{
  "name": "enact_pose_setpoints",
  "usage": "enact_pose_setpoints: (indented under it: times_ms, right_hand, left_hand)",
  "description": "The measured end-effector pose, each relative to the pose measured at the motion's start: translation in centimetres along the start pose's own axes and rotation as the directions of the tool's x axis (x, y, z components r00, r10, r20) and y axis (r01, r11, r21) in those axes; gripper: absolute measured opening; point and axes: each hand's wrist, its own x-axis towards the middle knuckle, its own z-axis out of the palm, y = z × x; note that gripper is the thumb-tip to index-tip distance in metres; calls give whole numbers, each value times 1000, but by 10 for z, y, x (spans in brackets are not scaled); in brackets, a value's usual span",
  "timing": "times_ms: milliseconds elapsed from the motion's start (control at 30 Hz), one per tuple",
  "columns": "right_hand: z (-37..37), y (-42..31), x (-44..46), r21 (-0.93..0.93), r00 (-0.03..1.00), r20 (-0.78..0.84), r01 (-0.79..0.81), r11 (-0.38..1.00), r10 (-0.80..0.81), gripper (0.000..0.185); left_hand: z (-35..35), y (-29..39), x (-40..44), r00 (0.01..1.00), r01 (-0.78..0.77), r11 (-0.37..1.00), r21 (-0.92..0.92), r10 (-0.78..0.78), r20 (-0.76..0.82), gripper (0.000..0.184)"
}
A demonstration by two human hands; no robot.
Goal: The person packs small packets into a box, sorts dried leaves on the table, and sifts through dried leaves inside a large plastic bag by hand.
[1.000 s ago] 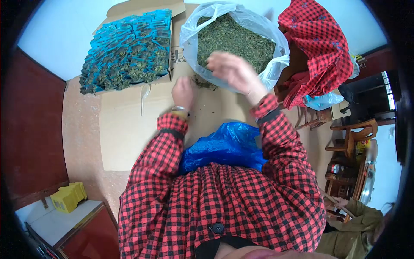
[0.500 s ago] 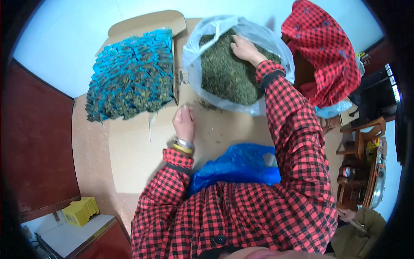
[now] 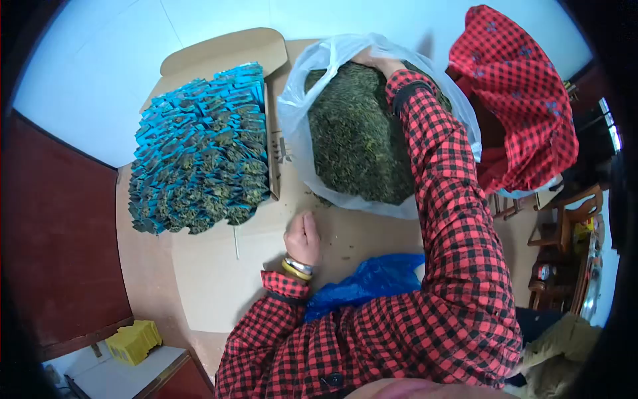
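My left hand [image 3: 303,241] rests as a closed fist on the cardboard sheet [image 3: 206,279], with nothing showing in it. Dried green leaves, like loose tea [image 3: 359,139], fill a clear plastic bag [image 3: 297,130] in front of me. My right hand [image 3: 377,61] reaches over the leaves to the bag's far rim; its fingers are hidden by the plastic. Left of the bag, an open cardboard box [image 3: 229,45] holds many blue packets [image 3: 199,146] packed upright in rows, with leaves in their open tops.
A blue plastic bag [image 3: 365,282] lies near my body. Red checked cloth [image 3: 518,100] stands right of the leaves. A yellow box [image 3: 135,342] sits on a cabinet at lower left. Wooden chairs [image 3: 568,216] and a partly visible person [image 3: 565,349] are at right.
My right hand has moved from the top of the leaves to the bag's far edge. The left fist stays near the box. The whole view has shifted, with things lower in it.
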Motion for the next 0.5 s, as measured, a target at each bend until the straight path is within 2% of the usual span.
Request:
enact_pose_setpoints:
  times_ms: [100, 200, 233, 333, 367, 433, 500]
  right_hand:
    - [-5, -26, -30, 116, 971, 191, 123, 986, -144, 45]
    - [-15, -49, -64, 265, 887, 347, 219, 939, -305, 46]
    - [-24, -50, -77, 268, 889, 350, 207, 941, -296, 46]
    - [-65, -42, -110, 265, 734, 655, 0, 964, -179, 44]
    - [-74, -33, -115, 259, 735, 656, -5, 966, -173, 44]
    - [-89, -7, -116, 94, 929, 366, -93, 991, 53, 42]
    - [-78, 29, -107, 43, 945, 305, -135, 990, 115, 43]
  left_hand:
    - [0, -2, 2, 1000, 3, 1000, -7, -3, -3, 19]
    - [0, -2, 2, 1000, 18, 999, -26, -19, -15, 19]
    - [-1, -2, 0, 1000, 21, 999, -26, -21, -3, 19]
    - [0, -3, 2, 999, -15, 998, -58, 14, -33, 20]
    - [0, -3, 2, 999, -16, 998, -65, 14, -30, 20]
    - [0, -2, 1, 1000, 12, 998, -63, -13, -21, 19]
    - [0, -2, 2, 999, 27, 998, -57, -28, -19, 19]
